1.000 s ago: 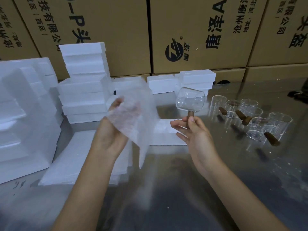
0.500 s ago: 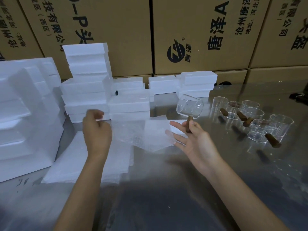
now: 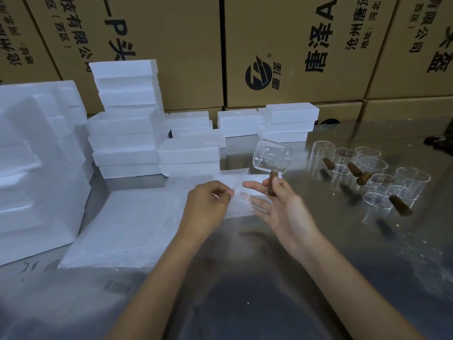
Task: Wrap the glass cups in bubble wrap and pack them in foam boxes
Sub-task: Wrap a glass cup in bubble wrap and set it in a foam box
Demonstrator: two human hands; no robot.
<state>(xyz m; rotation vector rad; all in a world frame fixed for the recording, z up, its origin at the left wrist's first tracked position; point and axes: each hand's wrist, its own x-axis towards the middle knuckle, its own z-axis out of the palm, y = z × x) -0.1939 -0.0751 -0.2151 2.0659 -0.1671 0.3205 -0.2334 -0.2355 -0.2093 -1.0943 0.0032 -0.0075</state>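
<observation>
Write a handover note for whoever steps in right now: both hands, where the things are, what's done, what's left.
Left hand: pinching a bubble wrap sheet low over the table.
Right hand: holding a glass cup by its brown handle, tilted, above the sheet; other fingers spread open.
Unwrapped cups stand in a group to the right. Foam boxes are stacked at the back left, with a pile of wrap sheets in front.
Done: cup and sheet picked up. No wrapped cup is visible.
Left: wrap this cup, box it, then the rest.

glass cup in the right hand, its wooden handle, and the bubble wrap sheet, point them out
glass cup (image 3: 272, 157), head view, on its clear side wall
wooden handle (image 3: 272, 184), head view, mid-length between the fingers
bubble wrap sheet (image 3: 239, 204), head view, part between the two hands
</observation>
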